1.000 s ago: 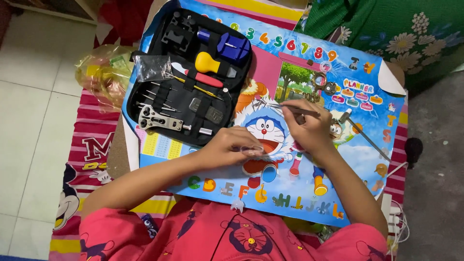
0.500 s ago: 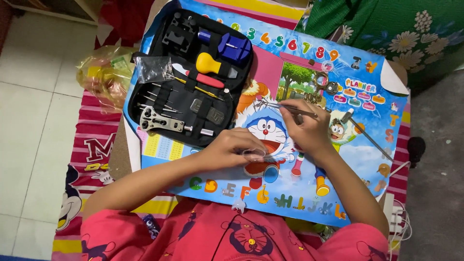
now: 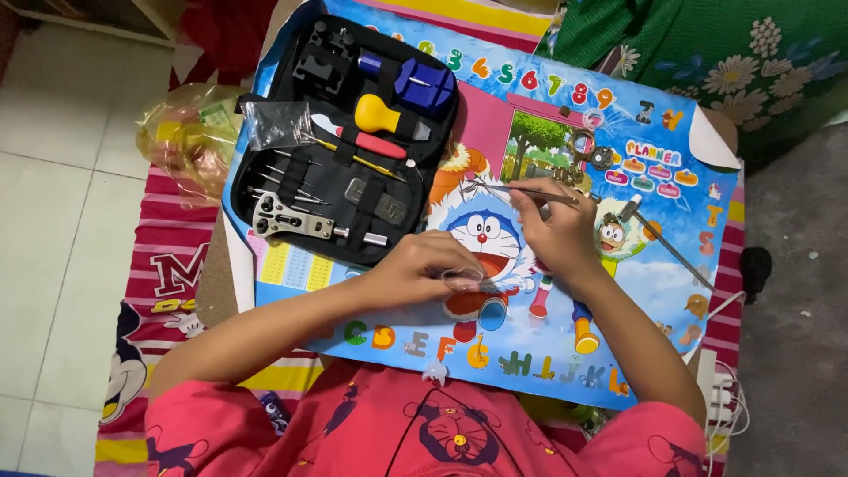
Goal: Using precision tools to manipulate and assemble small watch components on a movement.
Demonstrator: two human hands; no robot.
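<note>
At the centre of the colourful cartoon poster [image 3: 618, 291], the two hands work close together. The left hand [image 3: 424, 265] closes its fingers on a small clear plastic piece [image 3: 463, 278] and presses it flat on the paper, probably so that it does not slide. The right hand [image 3: 556, 231], at about 2 o'clock from the left one, pinches thin metal tweezers [image 3: 521, 188] in a narrow grip. The tweezers lie almost level, and their tips point to 9 o'clock, above the plastic piece but not touching it.

At 11 o'clock from the hands lies the open black tool case [image 3: 349, 181], with a yellow-handled tool [image 3: 378, 113], a blue block tool [image 3: 424, 86] and a metal case wrench [image 3: 291, 221] in its elastic loops, so everything stays in easy reach of the left hand. At 1 o'clock from the right hand some small watch parts [image 3: 590, 152] are gathered, and a long thin metal tool [image 3: 667, 246] lies just beside the wrist at 3 o'clock.

The poster gives free room toward 6 o'clock, between the hands and the alphabet letters. Toward 9 o'clock the edge of the case is near. Toward 3 o'clock the poster edge and a white power strip [image 3: 714, 389] limit the space.
</note>
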